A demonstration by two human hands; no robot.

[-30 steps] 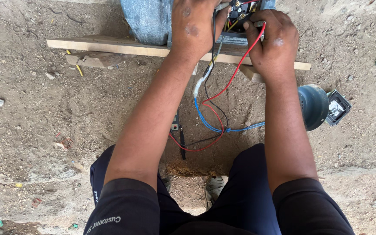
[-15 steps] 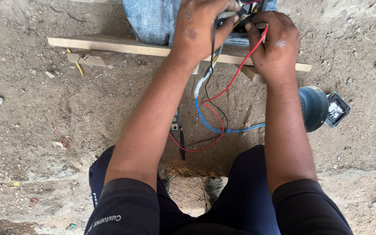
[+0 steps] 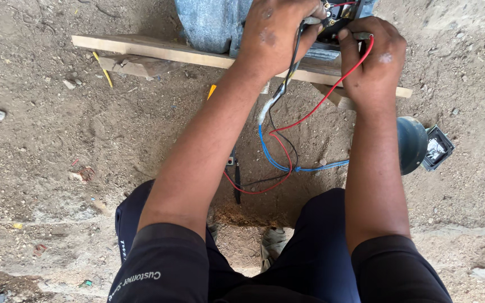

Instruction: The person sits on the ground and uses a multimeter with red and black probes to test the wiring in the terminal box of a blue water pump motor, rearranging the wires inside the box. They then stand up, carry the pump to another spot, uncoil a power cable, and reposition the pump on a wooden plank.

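Observation:
My left hand (image 3: 276,33) and my right hand (image 3: 373,53) are both at a small black terminal box (image 3: 338,17) on a grey machine body (image 3: 209,22) at the top of the head view. My left fingers pinch a thin tool or wire end at the box, with a black cable running down under the palm. A red wire (image 3: 332,92) passes under my right fingers, which press at the box. Red, blue (image 3: 276,160) and black wires loop down onto the dirt between my forearms.
A wooden plank (image 3: 152,49) lies across under the machine on bare dirt. A dark round part (image 3: 411,143) with a small black square box (image 3: 438,148) lies at the right. A yellow-handled tool (image 3: 211,91) sits by the plank. My knees and a shoe are at the bottom.
The view has shifted slightly, so hands and box sit a little higher. My fingers have moved slightly at the terminal box; the wires lie as before.

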